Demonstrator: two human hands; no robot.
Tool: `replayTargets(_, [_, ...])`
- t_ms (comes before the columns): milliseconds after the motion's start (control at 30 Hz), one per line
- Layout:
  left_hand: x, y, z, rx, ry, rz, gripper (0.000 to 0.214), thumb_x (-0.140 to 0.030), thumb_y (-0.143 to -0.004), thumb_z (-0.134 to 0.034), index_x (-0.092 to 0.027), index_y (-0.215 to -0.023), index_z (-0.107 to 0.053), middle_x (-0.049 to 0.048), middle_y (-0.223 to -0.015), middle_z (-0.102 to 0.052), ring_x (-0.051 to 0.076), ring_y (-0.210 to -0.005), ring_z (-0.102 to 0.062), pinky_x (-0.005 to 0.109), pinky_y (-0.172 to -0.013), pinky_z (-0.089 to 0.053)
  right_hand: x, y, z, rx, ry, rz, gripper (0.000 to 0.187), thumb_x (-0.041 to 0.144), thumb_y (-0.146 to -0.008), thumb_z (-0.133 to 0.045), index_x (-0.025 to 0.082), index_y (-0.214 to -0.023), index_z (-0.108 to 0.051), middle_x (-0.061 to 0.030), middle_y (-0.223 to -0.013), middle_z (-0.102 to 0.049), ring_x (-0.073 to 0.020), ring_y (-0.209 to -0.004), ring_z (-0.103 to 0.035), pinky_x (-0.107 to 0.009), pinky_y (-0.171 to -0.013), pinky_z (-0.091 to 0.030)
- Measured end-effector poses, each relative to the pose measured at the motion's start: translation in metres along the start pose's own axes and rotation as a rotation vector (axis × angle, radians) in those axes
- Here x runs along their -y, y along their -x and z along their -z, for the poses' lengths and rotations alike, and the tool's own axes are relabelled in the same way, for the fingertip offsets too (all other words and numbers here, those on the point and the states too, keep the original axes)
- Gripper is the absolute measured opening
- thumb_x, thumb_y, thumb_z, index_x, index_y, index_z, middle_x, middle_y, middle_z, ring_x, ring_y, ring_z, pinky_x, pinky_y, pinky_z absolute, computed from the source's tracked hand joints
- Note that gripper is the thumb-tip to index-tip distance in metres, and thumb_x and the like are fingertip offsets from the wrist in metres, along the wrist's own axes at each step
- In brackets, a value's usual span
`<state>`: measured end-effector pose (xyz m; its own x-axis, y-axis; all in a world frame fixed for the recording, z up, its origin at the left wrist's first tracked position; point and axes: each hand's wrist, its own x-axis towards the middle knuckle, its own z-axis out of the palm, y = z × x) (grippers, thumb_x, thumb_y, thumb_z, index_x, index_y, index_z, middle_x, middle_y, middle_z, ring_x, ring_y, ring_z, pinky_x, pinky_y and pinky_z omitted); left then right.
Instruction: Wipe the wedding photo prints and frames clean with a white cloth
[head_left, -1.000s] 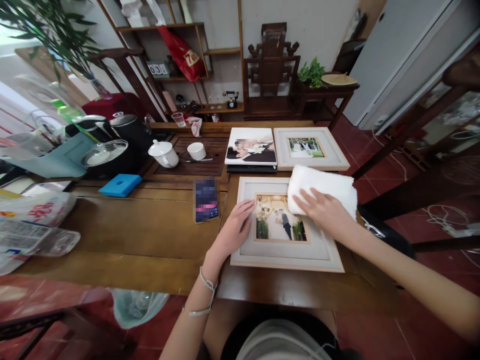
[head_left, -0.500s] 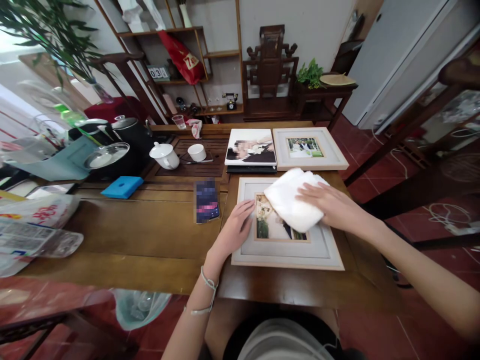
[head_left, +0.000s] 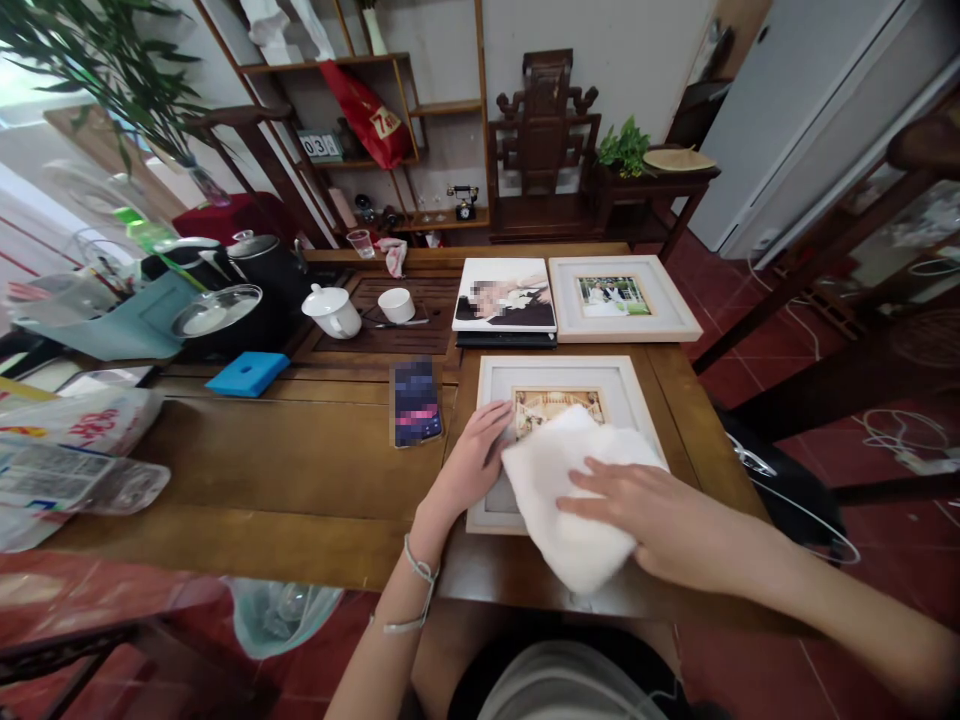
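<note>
A white-matted picture frame point(head_left: 559, 378) lies flat on the wooden table point(head_left: 300, 470) in front of me. My left hand point(head_left: 472, 460) rests flat on the frame's left border, fingers stretched out. My right hand point(head_left: 645, 505) lies flat on a folded white cloth point(head_left: 562, 490), pressing it onto the near part of the frame and over its front edge. The cloth hides most of the photo; only the top strip shows.
A second framed photo point(head_left: 622, 297) and a photo album point(head_left: 504, 300) lie behind. A phone point(head_left: 415, 402) lies left of the frame. A tea tray with cup point(head_left: 395, 304) and white teapot point(head_left: 331, 311), a blue box point(head_left: 247, 373), kettles and plastic bags fill the left side.
My right hand has dragged the white cloth from the frame's upper right corner down across the photo to its near edge. My left hand has stayed on the frame's left border.
</note>
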<state>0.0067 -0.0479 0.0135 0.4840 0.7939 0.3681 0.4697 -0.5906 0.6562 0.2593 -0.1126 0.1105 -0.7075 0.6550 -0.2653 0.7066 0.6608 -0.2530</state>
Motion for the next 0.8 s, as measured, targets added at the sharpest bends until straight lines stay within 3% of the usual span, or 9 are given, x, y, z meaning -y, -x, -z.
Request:
replayTargets(67, [0.001, 0.001, -0.001, -0.012, -0.003, 0.0, 0.045, -0.013, -0.095, -0.042, -0.02, -0.139, -0.049, 0.0131, -0.143, -0.051, 0.026, -0.138, -0.039, 0.058, -0.115, -0.033, -0.008, 0.018, 0.008, 0.0, -0.053, -0.018, 0.08, -0.005, -0.058, -0.047, 0.032, -0.127, -0.063, -0.003, -0.135, -0.061, -0.0274, -0.124, -0.056, -0.041, -0.099, -0.048])
replayTargets(167, [0.002, 0.001, -0.001, -0.012, -0.009, 0.0, 0.042, -0.016, -0.097, -0.042, -0.019, -0.138, -0.05, 0.0134, -0.142, -0.052, 0.026, -0.138, -0.04, 0.057, -0.115, -0.034, -0.037, 0.027, 0.021, -0.078, -0.024, -0.156, 0.071, -0.002, -0.062, -0.045, 0.034, -0.118, -0.069, 0.0012, -0.122, -0.069, -0.0249, -0.109, -0.066, -0.04, -0.093, -0.052])
replayTargets(333, [0.001, -0.001, 0.0, 0.0, -0.018, 0.014, 0.041, -0.017, -0.097, -0.043, -0.018, -0.136, -0.052, 0.0135, -0.142, -0.052, 0.026, -0.138, -0.041, 0.056, -0.114, -0.034, -0.079, -0.006, 0.037, -0.388, 0.252, -0.515, 0.067, 0.003, -0.073, -0.046, 0.026, -0.135, -0.057, -0.0066, -0.127, -0.066, -0.0307, -0.102, -0.067, -0.045, -0.083, -0.054])
replayTargets(400, [0.001, -0.001, 0.0, 0.004, -0.022, 0.016, 0.04, -0.017, -0.097, -0.043, -0.017, -0.136, -0.052, 0.0138, -0.142, -0.052, 0.026, -0.138, -0.04, 0.055, -0.115, -0.034, -0.087, -0.026, 0.033, -0.466, 0.305, -0.58, 0.067, 0.005, -0.076, -0.046, 0.022, -0.14, -0.051, -0.0107, -0.127, -0.066, -0.0308, -0.1, -0.067, -0.043, -0.078, -0.055])
replayTargets(600, [0.004, 0.0, -0.001, -0.01, -0.024, -0.007, 0.04, -0.018, -0.097, -0.043, -0.019, -0.137, -0.051, 0.0136, -0.142, -0.052, 0.027, -0.138, -0.041, 0.057, -0.114, -0.035, -0.073, -0.062, -0.004, -0.374, 0.482, -0.392, 0.07, -0.002, -0.071, -0.048, 0.012, -0.14, -0.05, -0.0224, -0.125, -0.062, -0.038, -0.126, -0.05, -0.047, -0.095, -0.046])
replayTargets(700, [0.004, 0.0, -0.002, -0.015, -0.027, -0.014, 0.04, -0.019, -0.098, -0.043, -0.019, -0.137, -0.051, 0.0134, -0.141, -0.053, 0.027, -0.137, -0.041, 0.058, -0.114, -0.034, -0.044, -0.051, -0.012, -0.291, 0.453, -0.303, 0.072, -0.003, -0.068, -0.049, 0.013, -0.139, -0.052, -0.022, -0.122, -0.063, -0.0364, -0.123, -0.053, -0.045, -0.094, -0.048])
replayTargets(800, [0.003, -0.001, -0.001, -0.016, -0.033, -0.014, 0.041, -0.018, -0.098, -0.043, -0.019, -0.138, -0.05, 0.0134, -0.141, -0.053, 0.026, -0.137, -0.041, 0.057, -0.114, -0.034, -0.013, -0.024, -0.008, -0.155, 0.276, -0.182, 0.076, -0.003, -0.064, -0.05, 0.018, -0.137, -0.055, -0.0198, -0.125, -0.063, -0.0343, -0.117, -0.059, -0.043, -0.09, -0.051])
